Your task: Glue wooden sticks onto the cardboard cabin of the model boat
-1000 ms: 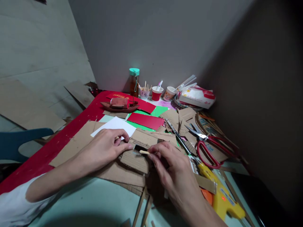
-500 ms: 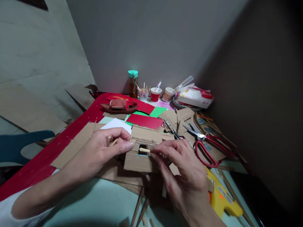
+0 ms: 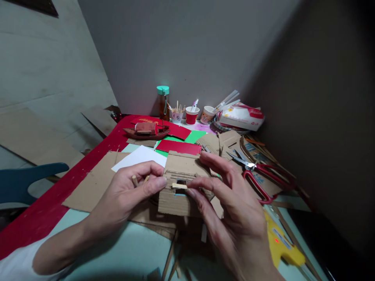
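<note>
Cardboard piece (image 3: 172, 206), one, small, layered, held up above the table (image 3: 125, 249); a rectangular cut-out (image 3: 182, 191) already made in it, edges rough; pale stick (image 3: 179, 186), one, short, lying across that cut-out; judged a trial placing — no fixing visible, the rest of the cut-out unfilled, so fitting and fastening appear left to do.

Right hand (image 3: 234, 203): thumb and forefinger pinched on the pale stick's right end; left hand (image 3: 131, 191): thumb and forefinger meeting at the cardboard piece's left edge, wooden stubs (image 3: 134, 180) clasped in the curled fingers; whether it also bears the cardboard piece's weight, cannot tell.

Table: pale green, partly under a red cover (image 3: 38, 224); white paper (image 3: 140, 156); model boat (image 3: 146, 131), one; bottle (image 3: 163, 105), teal lid; three cups in a row, one full of sticks (image 3: 177, 117); scissors (image 3: 259, 181), blades parted; yellow glue gun (image 3: 283, 244), red light showing, beside the right hand.

Room: grey wall (image 3: 187, 47) behind; tiled floor (image 3: 43, 70) at left, with cardboard sheets (image 3: 32, 136); blue chair (image 3: 32, 177), part only.
</note>
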Demonstrator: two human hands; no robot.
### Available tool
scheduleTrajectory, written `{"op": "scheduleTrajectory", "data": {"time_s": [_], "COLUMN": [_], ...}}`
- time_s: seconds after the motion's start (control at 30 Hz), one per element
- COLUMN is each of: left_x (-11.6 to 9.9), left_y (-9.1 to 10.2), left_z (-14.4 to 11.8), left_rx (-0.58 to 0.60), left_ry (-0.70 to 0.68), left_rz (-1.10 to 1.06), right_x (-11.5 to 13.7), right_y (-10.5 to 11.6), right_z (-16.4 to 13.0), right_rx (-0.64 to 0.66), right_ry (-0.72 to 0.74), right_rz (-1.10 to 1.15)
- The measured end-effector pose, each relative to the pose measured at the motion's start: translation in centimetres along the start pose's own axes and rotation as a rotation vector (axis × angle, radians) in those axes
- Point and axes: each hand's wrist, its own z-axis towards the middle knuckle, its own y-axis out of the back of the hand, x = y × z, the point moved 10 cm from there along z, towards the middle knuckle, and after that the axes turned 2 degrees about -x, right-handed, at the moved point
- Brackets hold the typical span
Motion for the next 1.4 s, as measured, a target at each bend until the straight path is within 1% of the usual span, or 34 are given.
{"op": "scheduleTrajectory", "data": {"time_s": [0.13, 0.33, 0.43, 0.5, 0.63, 0.7, 0.83, 0.9, 0.93, 1.0, 1.03, 1.07, 1.13, 1.2, 1.23, 1.4], "left_x": [0.2, -0.1, 0.6, 1.4, 1.7, 1.9, 2.2, 2.2, 2.2, 2.2, 2.2, 2.2, 2.3, 2.4, 2.5, 2.7], "left_y": [-0.3, 0.2, 0.2, -0.4, -2.4, -2.6, -2.5, -2.5, -2.4, -2.2, -2.2, -2.1, -2.3, -2.4, -2.5, -2.8], "left_z": [0.0, -0.3, -0.5, -0.7, -0.7, -0.7, -0.7, -0.7, -0.8, -0.7, -0.7, -0.7, -0.8, -0.9, -0.9, -1.0], "left_rx": [0.012, -0.035, -0.061, -0.029, 0.114, 0.129, 0.110, 0.103, 0.094, 0.071, 0.061, 0.058, 0.067, 0.074, 0.076, 0.094], "left_ry": [0.008, -0.063, -0.004, 0.063, 0.121, 0.146, 0.178, 0.182, 0.186, 0.182, 0.180, 0.176, 0.170, 0.173, 0.177, 0.195], "left_rz": [-0.023, 0.010, -0.023, -0.082, -0.222, -0.283, -0.336, -0.376, -0.400, -0.428, -0.435, -0.444, -0.464, -0.474, -0.472, -0.463], "right_x": [0.4, 0.7, 1.2, 1.4, 1.8, 1.8, 1.3, 0.3, -0.4, -2.3, -3.2, -3.9, -4.6, -4.7, -4.7, -5.5], "right_y": [-0.1, -0.4, -0.5, -0.5, -0.6, -0.8, -0.7, -0.1, 0.2, 0.6, 0.4, -0.1, -1.8, -3.1, -3.5, -4.2], "right_z": [0.0, -0.3, -0.6, -0.8, -0.9, -0.9, -0.9, -0.8, -0.7, -0.8, -0.8, -1.0, -1.3, -1.7, -1.9, -2.8], "right_rx": [0.010, 0.020, 0.024, 0.030, 0.038, 0.053, 0.059, 0.023, -0.003, -0.023, -0.010, 0.032, 0.167, 0.279, 0.311, 0.305], "right_ry": [0.046, 0.077, 0.114, 0.127, 0.157, 0.155, 0.111, 0.026, -0.045, -0.222, -0.312, -0.393, -0.526, -0.618, -0.655, -0.802], "right_rz": [-0.042, -0.063, -0.066, -0.068, -0.068, -0.057, -0.041, -0.044, -0.033, 0.037, 0.103, 0.185, 0.366, 0.505, 0.546, 0.691]}}
